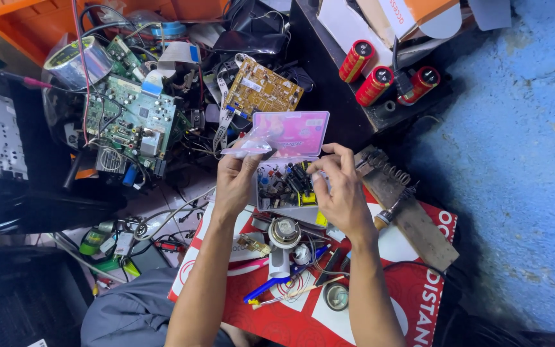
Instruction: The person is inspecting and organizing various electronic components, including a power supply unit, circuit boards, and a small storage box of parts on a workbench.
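At the centre of the view, the left hand [236, 183] is holding a small clear plastic box [284, 186] from its 9 o'clock side, fingers wrapped on the box's edge while the thumb and forefinger are also pinching a small clear plastic bag [246, 146] at about 12 o'clock of the hand. The box's pink hinged lid [297, 132] is standing open toward 12 o'clock. The right hand [342, 193] is sitting at the box's 3 o'clock side, its fingers [319, 168] drawn narrow together and reaching into the box among small electronic parts; whether they are actually gripping a part, I cannot tell.

Below the box, toward 6 o'clock, a red printed sheet [419, 302] is lying with tools scattered on it, among them a blue-handled tool [261, 289] and a round metal part [284, 232]. At 3 o'clock of the right hand, a soldering iron [390, 209] is resting on a worn wooden board [419, 225]. Toward 1 o'clock, 3 red cylindrical capacitors [375, 83] are lying on a dark shelf [329, 71]. Toward 10 o'clock, a green circuit board [130, 115] is sitting in a tangle of wires, with a roll of tape [75, 61] just beyond it, and a yellow circuit board [261, 90] is lying at 12 o'clock, just past the lid.
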